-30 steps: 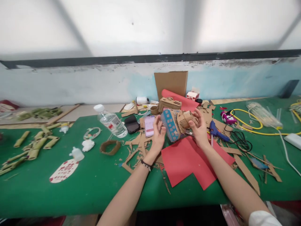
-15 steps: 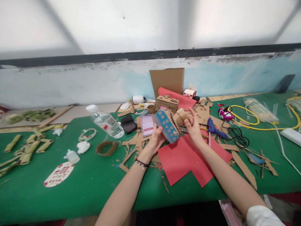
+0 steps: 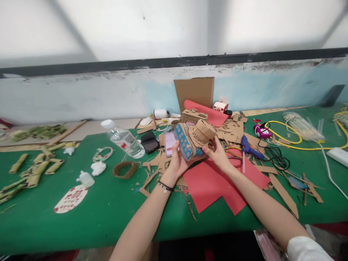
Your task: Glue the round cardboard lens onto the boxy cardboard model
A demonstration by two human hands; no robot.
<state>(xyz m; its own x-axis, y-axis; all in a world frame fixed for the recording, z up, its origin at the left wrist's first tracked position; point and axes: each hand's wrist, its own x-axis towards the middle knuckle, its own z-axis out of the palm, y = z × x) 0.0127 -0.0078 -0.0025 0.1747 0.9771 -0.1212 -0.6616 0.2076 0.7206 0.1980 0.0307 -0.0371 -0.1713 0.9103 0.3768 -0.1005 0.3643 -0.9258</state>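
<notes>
Above the red paper (image 3: 202,190), I hold a cardboard model camera (image 3: 193,139) tilted in both hands. Its side is blue with rows of small brown pieces, and a round cardboard lens (image 3: 204,131) sticks out on top. My left hand (image 3: 177,164) is closed on the blue end, thumb along its lower edge. The fingers of my right hand (image 3: 218,155) grip the other end, just below the lens. A second cardboard camera (image 3: 193,115) stands behind it. The phone (image 3: 169,143) with a lit screen is partly covered by the held model.
Right of my hands lie a blue glue gun (image 3: 250,148), scissors (image 3: 234,156) and cardboard strips (image 3: 282,195). To the left are a tilted water bottle (image 3: 126,141), a black phone (image 3: 149,142), a cardboard ring (image 3: 124,170) and cut green stalks (image 3: 36,174).
The model camera has turned so its lens faces more upward and toward me. My right hand has moved down from beside the lens to the model's lower right edge.
</notes>
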